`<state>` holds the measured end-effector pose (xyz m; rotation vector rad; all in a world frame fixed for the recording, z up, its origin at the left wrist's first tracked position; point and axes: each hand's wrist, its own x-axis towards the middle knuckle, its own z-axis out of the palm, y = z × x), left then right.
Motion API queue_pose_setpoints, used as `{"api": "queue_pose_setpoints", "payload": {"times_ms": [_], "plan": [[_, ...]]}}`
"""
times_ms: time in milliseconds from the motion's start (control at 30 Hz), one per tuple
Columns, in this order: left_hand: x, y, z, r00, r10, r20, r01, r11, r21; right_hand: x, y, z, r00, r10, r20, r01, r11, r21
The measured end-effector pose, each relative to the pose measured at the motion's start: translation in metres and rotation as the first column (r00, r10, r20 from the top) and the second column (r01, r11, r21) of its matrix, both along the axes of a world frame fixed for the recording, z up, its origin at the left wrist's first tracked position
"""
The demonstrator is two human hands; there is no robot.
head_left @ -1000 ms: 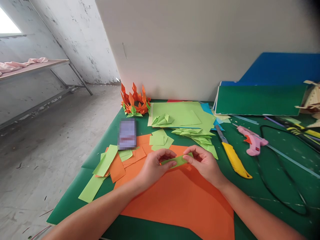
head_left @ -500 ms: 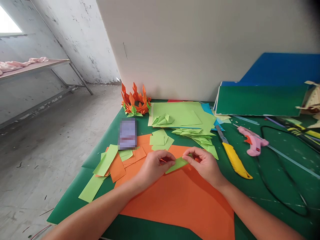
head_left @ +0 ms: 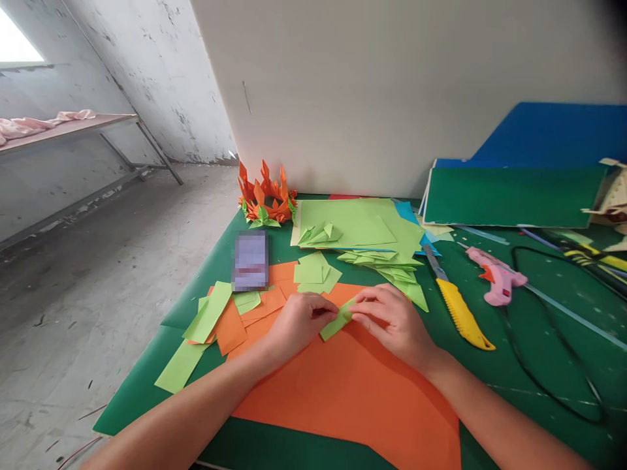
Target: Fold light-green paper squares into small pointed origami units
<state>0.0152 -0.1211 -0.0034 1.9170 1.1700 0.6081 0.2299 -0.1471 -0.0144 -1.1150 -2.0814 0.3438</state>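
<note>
A small folded piece of green paper is between my hands, just over the large orange paper sheet. My left hand pinches its left side between thumb and fingertips. At its right end, my right hand has thumb and fingers bent around the paper's edge; the exact contact there is partly hidden. Loose green paper pieces lie just beyond my hands, and a pile of folded green pieces is behind them.
An orange and green paper crown stands at the back left, near a blurred purple box-like object. To the right lie a yellow-handled cutter and a pink glue gun with a black cord. Orange paper scraps lie at left.
The green piece has turned steeper between my hands. My right hand has shifted slightly left, its fingers now reaching further over the paper. My left hand keeps its pinch.
</note>
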Motion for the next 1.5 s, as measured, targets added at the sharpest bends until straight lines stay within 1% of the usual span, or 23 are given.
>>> {"api": "queue_pose_setpoints", "payload": {"times_ms": [67, 133, 233, 333, 500, 667, 900, 1067, 1200, 1267, 1333, 1500], "plan": [[-0.0002, -0.0004, 0.0023, 1.0, -0.01, -0.014, 0.01, 0.999, 0.031, -0.0008, -0.0001, 0.0004, 0.996, 0.063, 0.061, -0.063, 0.998, 0.0], [0.0002, -0.0012, 0.004, 0.999, -0.024, -0.028, 0.026, 0.996, 0.089, -0.0016, 0.0002, 0.0002, 0.99, 0.098, 0.098, -0.099, 0.995, 0.002], [0.0011, -0.0026, 0.0038, 0.996, -0.042, -0.078, 0.055, 0.985, 0.164, -0.0016, 0.0009, -0.0007, 0.985, 0.123, 0.123, -0.124, 0.992, -0.006], [0.0015, -0.0039, 0.0019, 0.988, -0.06, -0.145, 0.088, 0.977, 0.195, -0.0009, 0.0018, -0.0026, 0.98, 0.138, 0.142, -0.136, 0.99, -0.021], [0.0016, -0.0058, 0.0016, 0.975, -0.076, -0.208, 0.125, 0.964, 0.233, -0.0004, 0.0024, -0.0047, 0.978, 0.147, 0.149, -0.143, 0.989, -0.036], [0.002, -0.0053, 0.0037, 0.964, -0.1, -0.248, 0.17, 0.946, 0.277, -0.0011, 0.0023, -0.0021, 0.976, 0.153, 0.157, -0.147, 0.988, -0.049], [0.0004, -0.0058, 0.0038, 0.945, -0.128, -0.301, 0.215, 0.937, 0.277, -0.0005, 0.0027, -0.0015, 0.973, 0.163, 0.164, -0.158, 0.987, -0.042], [-0.0012, -0.0066, 0.0, 0.904, -0.139, -0.403, 0.287, 0.898, 0.334, -0.0008, 0.0023, -0.0012, 0.973, 0.156, 0.169, -0.15, 0.988, -0.043], [-0.0023, -0.0054, 0.0017, 0.857, -0.175, -0.484, 0.375, 0.858, 0.352, -0.0016, 0.0025, -0.0002, 0.97, 0.152, 0.188, -0.145, 0.988, -0.048], [-0.0029, -0.0041, 0.0038, 0.855, -0.199, -0.479, 0.397, 0.845, 0.357, -0.0016, 0.0028, -0.0005, 0.967, 0.153, 0.203, -0.148, 0.988, -0.042], [-0.0034, -0.0025, 0.0053, 0.868, -0.219, -0.446, 0.4, 0.84, 0.367, -0.0013, 0.003, -0.001, 0.964, 0.155, 0.218, -0.151, 0.988, -0.034], [-0.0054, 0.0006, 0.0054, 0.89, -0.268, -0.368, 0.399, 0.849, 0.347, -0.0005, 0.0028, -0.0008, 0.96, 0.164, 0.226, -0.163, 0.986, -0.024]]}}
